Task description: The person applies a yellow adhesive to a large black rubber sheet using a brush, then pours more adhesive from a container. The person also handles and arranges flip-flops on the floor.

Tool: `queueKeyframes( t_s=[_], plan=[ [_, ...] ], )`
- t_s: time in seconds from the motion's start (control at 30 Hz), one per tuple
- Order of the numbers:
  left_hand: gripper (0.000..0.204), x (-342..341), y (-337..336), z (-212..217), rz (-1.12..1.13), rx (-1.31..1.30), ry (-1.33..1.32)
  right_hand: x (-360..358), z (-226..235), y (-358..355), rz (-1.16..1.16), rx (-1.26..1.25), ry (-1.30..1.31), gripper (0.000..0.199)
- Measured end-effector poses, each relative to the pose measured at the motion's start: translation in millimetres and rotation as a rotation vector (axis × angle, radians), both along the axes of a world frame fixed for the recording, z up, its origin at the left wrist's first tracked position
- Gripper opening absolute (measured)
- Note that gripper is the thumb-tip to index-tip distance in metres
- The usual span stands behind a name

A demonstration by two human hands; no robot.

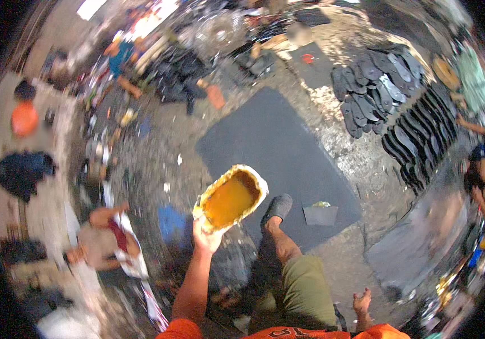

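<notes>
While the person stands over the floor, the left hand [205,236], low and just left of centre in the frame, is clasped on the near rim of a cut-open container [232,198] filled with an amber-orange liquid. The container is held out in the air at frame centre, above the near edge of a large dark sheet [270,147] that lies flat on the floor [163,152]. The vessel's walls are pale and stained yellow at the rim.

The right hand [362,301], at the lower right of the frame, hangs beside the body with fingers loosely spread and holds nothing. It is well apart from the container.

The person's forward foot, in a dark slipper [277,208], rests on the near edge of the dark sheet, just right of the container. A small dark square piece [320,214] lies on the sheet near that foot, further right.

In the upper right of the frame, rows of dark sole cut-outs [389,96] are laid out on the floor, well apart from the sheet. At the right edge, another person [482,169] crouches beside those rows. At the lower left, a second person [104,240] sits on the floor. At the upper left, a third person in a blue top [121,56] is blurred.
</notes>
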State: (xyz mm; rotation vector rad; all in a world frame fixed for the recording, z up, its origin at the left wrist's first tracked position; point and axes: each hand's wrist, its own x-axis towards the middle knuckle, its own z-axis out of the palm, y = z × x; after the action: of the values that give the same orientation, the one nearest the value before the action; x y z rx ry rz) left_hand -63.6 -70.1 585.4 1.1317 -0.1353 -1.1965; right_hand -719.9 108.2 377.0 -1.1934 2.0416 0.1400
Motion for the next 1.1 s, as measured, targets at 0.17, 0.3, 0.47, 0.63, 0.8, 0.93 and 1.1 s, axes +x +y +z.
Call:
queueKeyframes(
  t_s=[0.17,0.3,0.47,0.63,0.8,0.93,1.1],
  plan=[
    [0.066,80.9,-143.2,-29.8,-0.14,-0.09,-0.019,137.3,-31.3,-44.8,-0.031,0.056,-0.041,0.066],
    [0.065,124.4,-261.3,-50.9,-0.345,0.024,0.055,257.0,-37.7,-100.9,-0.132,0.075,-0.01,0.067],
    [0.066,118.4,-373.4,-42.8,-0.685,0.1,0.045,354.8,-25.1,-97.5,-0.545,-0.092,-0.012,0.068],
    [0.069,55.8,-494.4,-55.6,-1.008,0.09,-0.009,407.1,20.1,-113.8,-1.042,-0.1,0.203,0.064],
    [0.061,-33.1,-586.6,-61.6,-1.379,0.111,0.149,488.0,5.3,-100.1,-1.468,-0.179,0.399,0.07],
    [0.063,-111.9,-615.4,-76.2,-1.618,0.045,0.126,553.6,-19.3,-124.5,-1.641,-0.106,0.419,0.069],
    [0.07,-168.1,-590.1,-122.2,-1.849,0.001,0.005,596.6,-109.1,-145.1,-1.494,-0.53,0.446,0.057]
  ],
)
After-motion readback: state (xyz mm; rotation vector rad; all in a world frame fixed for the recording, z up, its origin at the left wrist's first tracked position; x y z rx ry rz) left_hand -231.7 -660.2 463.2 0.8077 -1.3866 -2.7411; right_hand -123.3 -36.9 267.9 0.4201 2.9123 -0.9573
